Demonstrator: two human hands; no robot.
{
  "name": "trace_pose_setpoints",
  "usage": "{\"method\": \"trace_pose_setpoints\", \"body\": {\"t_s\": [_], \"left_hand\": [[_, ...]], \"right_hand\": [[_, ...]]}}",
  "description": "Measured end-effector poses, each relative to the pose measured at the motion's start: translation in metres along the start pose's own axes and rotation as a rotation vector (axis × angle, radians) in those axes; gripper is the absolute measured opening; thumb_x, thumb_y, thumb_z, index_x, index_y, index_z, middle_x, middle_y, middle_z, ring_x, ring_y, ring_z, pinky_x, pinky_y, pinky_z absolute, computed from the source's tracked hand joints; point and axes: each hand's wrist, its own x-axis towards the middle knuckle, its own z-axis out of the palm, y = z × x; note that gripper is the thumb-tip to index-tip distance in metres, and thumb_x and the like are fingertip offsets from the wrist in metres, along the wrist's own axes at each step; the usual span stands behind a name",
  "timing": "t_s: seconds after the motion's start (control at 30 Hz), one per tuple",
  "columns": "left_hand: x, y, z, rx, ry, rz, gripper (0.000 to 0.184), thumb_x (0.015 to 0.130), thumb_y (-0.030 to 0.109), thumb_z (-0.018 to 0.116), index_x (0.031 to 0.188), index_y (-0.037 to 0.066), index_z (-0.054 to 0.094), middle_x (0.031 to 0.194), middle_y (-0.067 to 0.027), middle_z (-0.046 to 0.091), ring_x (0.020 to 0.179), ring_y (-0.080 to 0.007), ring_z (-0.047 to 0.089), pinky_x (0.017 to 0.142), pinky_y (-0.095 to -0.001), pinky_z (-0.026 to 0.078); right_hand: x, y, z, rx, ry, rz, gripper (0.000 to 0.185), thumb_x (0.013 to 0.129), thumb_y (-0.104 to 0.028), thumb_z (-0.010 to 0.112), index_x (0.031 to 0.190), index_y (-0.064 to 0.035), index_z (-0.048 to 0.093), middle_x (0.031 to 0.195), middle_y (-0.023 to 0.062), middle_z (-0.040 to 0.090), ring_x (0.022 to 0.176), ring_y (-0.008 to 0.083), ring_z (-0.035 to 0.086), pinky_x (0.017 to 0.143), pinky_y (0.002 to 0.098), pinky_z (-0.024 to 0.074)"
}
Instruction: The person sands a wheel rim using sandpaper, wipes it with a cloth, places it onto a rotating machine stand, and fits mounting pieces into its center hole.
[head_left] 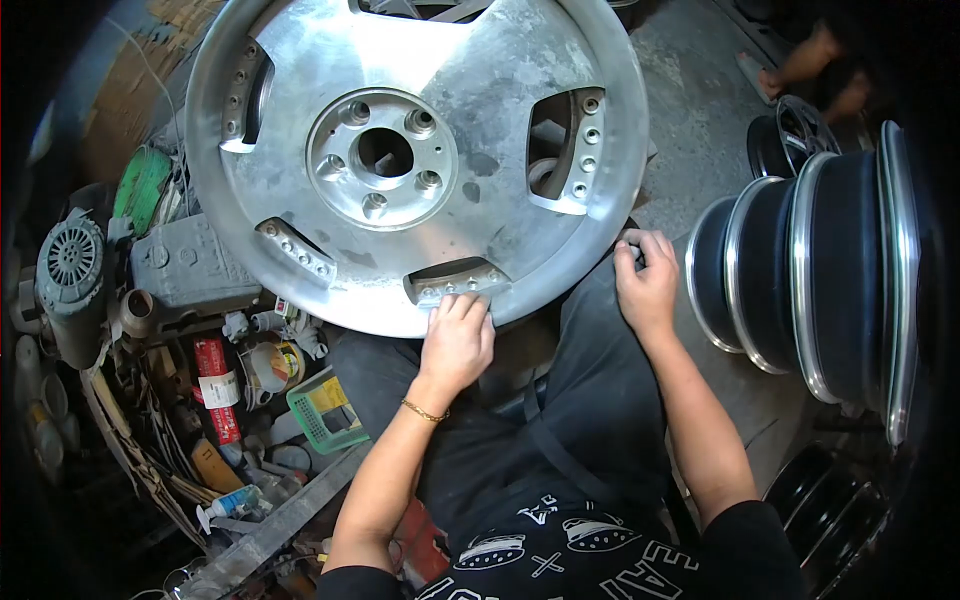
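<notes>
A large bare-metal wheel rim (480, 70) lies tilted in front of my knees, with a round hub, bolt holes and several cut-out windows with small studs. My left hand (458, 345), with a gold bracelet at the wrist, is at the rim's near lip. Its fingers are bent together over the edge of the bottom window; whatever lies under the fingertips is hidden. Beside the rim's right edge, above my knee, my right hand (648, 280) is curled closed. Something small and greyish shows between its thumb and fingers, too small to name.
Several polished-lip rims (808, 280) stand stacked at the right, with a dark spoked wheel (800, 130) behind. Another person's bare legs (810, 55) show at top right. On the left are a grey motor (75, 265), a red box (215, 385), a green basket (318, 425) and clutter.
</notes>
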Motion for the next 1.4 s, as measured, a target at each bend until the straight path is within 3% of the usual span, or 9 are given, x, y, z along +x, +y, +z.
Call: {"method": "trace_pose_setpoints", "body": {"t_s": [0.17,0.33,0.47,0.67,0.87,1.0,1.07,1.13,1.4], "left_hand": [[-0.018,-0.035,-0.023,0.144,-0.063,-0.063,0.024,0.081,0.010,0.060,0.101,-0.001,0.064,0.106,-0.0147,0.062,0.098,-0.0326,0.056,0.082,-0.0440,0.048],[0.008,0.014,0.012,-0.004,0.029,-0.010,0.027,0.083,0.012,0.060,0.107,0.000,0.061,0.107,-0.0150,0.060,0.099,-0.0324,0.054,0.086,-0.0435,0.045],[-0.021,-0.034,-0.018,0.218,-0.086,-0.091,0.029,0.080,0.010,0.059,0.105,-0.003,0.063,0.104,-0.0162,0.060,0.097,-0.0333,0.055,0.083,-0.0433,0.047],[0.009,0.014,0.021,-0.086,0.084,-0.006,0.028,0.083,0.012,0.059,0.108,-0.002,0.061,0.108,-0.0176,0.060,0.100,-0.0353,0.054,0.089,-0.0442,0.045],[-0.018,-0.029,-0.015,0.192,-0.020,-0.077,0.028,0.081,0.011,0.060,0.106,-0.001,0.063,0.105,-0.0161,0.061,0.096,-0.0330,0.055,0.084,-0.0438,0.046],[0.014,0.014,0.026,-0.090,0.119,-0.008,0.027,0.085,0.011,0.059,0.109,-0.002,0.061,0.110,-0.0179,0.061,0.101,-0.0350,0.054,0.089,-0.0447,0.044],[0.013,0.012,0.022,-0.108,0.064,-0.017,0.031,0.085,0.013,0.058,0.113,-0.001,0.060,0.114,-0.0170,0.060,0.102,-0.0348,0.054,0.089,-0.0446,0.043],[0.003,-0.002,0.011,-0.008,0.031,-0.037,0.030,0.084,0.008,0.058,0.112,-0.001,0.061,0.110,-0.0179,0.060,0.102,-0.0362,0.053,0.091,-0.0447,0.042],[0.006,-0.005,0.007,0.072,0.028,0.026,0.028,0.082,0.014,0.060,0.107,0.001,0.063,0.108,-0.0135,0.062,0.099,-0.0313,0.055,0.083,-0.0439,0.042]], "right_hand": [[0.003,0.002,-0.007,0.000,-0.009,0.017,0.010,0.082,-0.011,0.061,0.086,-0.0036,0.066,0.082,0.0104,0.061,0.080,0.0289,0.056,0.076,0.0397,0.0451],[0.002,-0.003,-0.003,-0.015,-0.032,0.050,0.011,0.083,-0.011,0.061,0.087,-0.0034,0.067,0.082,0.0102,0.061,0.081,0.0286,0.056,0.077,0.0394,0.0452],[0.003,0.001,-0.007,-0.010,-0.003,0.010,0.011,0.083,-0.011,0.062,0.089,-0.0032,0.068,0.082,0.0100,0.061,0.081,0.0277,0.056,0.077,0.0386,0.0456],[-0.001,0.001,-0.002,-0.003,-0.018,0.011,0.012,0.083,-0.010,0.062,0.090,-0.0030,0.067,0.084,0.0103,0.061,0.081,0.0281,0.056,0.076,0.0384,0.0457],[0.003,0.002,-0.008,0.008,-0.005,0.024,0.009,0.082,-0.010,0.063,0.088,-0.0034,0.066,0.083,0.0110,0.061,0.082,0.0290,0.056,0.076,0.0391,0.0454],[0.000,0.002,-0.005,-0.003,-0.020,0.014,0.008,0.082,-0.010,0.063,0.087,-0.0042,0.066,0.082,0.0108,0.059,0.080,0.0296,0.054,0.075,0.0400,0.0446],[0.000,0.002,-0.004,-0.009,-0.014,-0.009,0.009,0.082,-0.010,0.062,0.087,-0.0045,0.066,0.082,0.0106,0.059,0.080,0.0298,0.054,0.076,0.0408,0.0441],[0.001,0.004,-0.007,-0.001,-0.003,-0.011,0.008,0.082,-0.010,0.062,0.087,-0.0046,0.066,0.082,0.0105,0.059,0.080,0.0296,0.054,0.076,0.0406,0.0442],[0.000,0.001,-0.004,-0.003,-0.029,0.010,0.008,0.081,-0.009,0.063,0.086,-0.0039,0.065,0.081,0.0103,0.059,0.079,0.0292,0.054,0.075,0.0402,0.0444]]}}
